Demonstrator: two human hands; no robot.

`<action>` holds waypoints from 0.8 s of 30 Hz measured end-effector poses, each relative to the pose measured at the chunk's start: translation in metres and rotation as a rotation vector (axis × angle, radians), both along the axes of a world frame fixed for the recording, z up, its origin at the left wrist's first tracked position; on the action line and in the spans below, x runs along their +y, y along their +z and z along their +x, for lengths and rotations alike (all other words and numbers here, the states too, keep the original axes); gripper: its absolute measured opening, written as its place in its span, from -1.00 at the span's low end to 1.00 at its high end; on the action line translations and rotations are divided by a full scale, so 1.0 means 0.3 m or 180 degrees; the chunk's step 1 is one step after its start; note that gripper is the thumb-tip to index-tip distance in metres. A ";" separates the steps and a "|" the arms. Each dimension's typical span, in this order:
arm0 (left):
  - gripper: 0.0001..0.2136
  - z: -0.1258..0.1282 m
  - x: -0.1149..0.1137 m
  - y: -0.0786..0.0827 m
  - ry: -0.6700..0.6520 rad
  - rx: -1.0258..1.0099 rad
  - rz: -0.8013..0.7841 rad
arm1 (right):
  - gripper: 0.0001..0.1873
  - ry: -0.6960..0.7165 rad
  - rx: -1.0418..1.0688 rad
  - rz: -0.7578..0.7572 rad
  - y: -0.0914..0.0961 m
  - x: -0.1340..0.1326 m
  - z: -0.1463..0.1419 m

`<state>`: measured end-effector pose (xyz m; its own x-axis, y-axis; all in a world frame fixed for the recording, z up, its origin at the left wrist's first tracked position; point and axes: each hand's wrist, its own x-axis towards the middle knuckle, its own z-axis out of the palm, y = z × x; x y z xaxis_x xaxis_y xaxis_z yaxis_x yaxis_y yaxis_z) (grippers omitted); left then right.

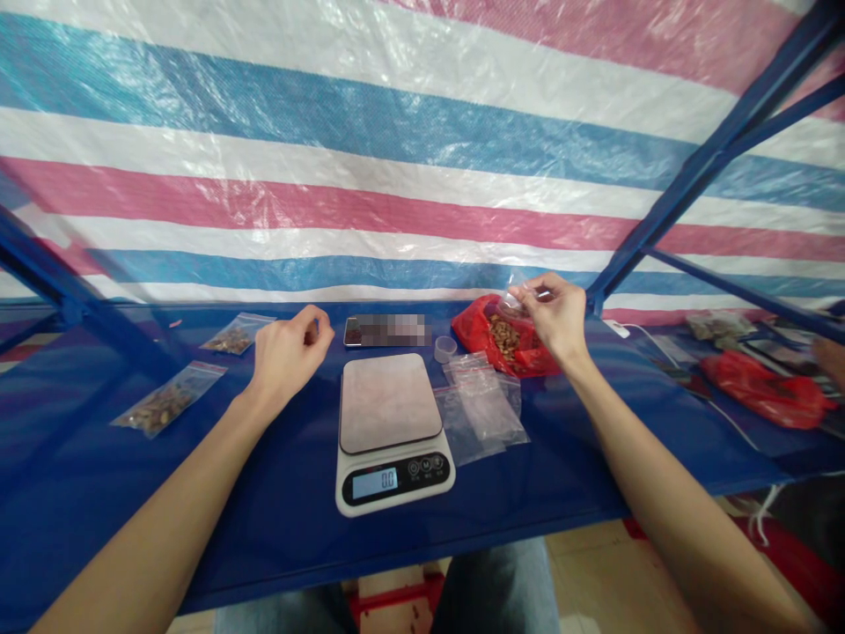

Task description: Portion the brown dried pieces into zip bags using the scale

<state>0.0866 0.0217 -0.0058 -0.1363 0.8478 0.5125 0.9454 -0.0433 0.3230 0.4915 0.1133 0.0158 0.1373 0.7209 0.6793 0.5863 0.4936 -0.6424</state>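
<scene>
My right hand [553,315] hangs above a red plastic bag [525,352] of brown nut pieces, pinching a small clear plastic bag [512,295] between its fingers. My left hand [291,354] is curled loosely over the blue table top, with nothing visible in it. Between my hands stands a white digital kitchen scale [389,431] with a bare tan platform, its display reading 0.0. Right of the scale lies a pile of clear zip bags [479,409], and a small clear plastic cup [445,349] stands behind it. Two filled zip bags [169,399] lie left of my left hand.
A phone [387,330], partly blurred out, lies behind the scale. A blue metal frame [713,158] and striped tarp [330,176] rise behind the blue table [264,519]. Far right, another person's hand [830,361] is near a second red bag [766,392].
</scene>
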 end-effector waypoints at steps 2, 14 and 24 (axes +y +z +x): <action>-0.78 0.001 0.000 0.002 -0.0001 -0.0010 -0.0002 | -0.57 -0.0026 -0.0122 0.0062 -0.003 0.003 0.004; -0.77 0.002 0.000 0.002 0.0014 -0.0022 0.0018 | -0.68 -0.0258 -0.0145 0.0189 -0.038 0.016 -0.009; -0.78 0.002 0.001 0.003 -0.0007 -0.0051 0.0028 | -0.70 -0.0285 0.0173 0.0113 -0.067 0.029 -0.008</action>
<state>0.0874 0.0222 -0.0050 -0.1427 0.8435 0.5178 0.9400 -0.0484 0.3378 0.4892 0.1222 -0.0043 0.2374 0.6797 0.6940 0.5937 0.4639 -0.6575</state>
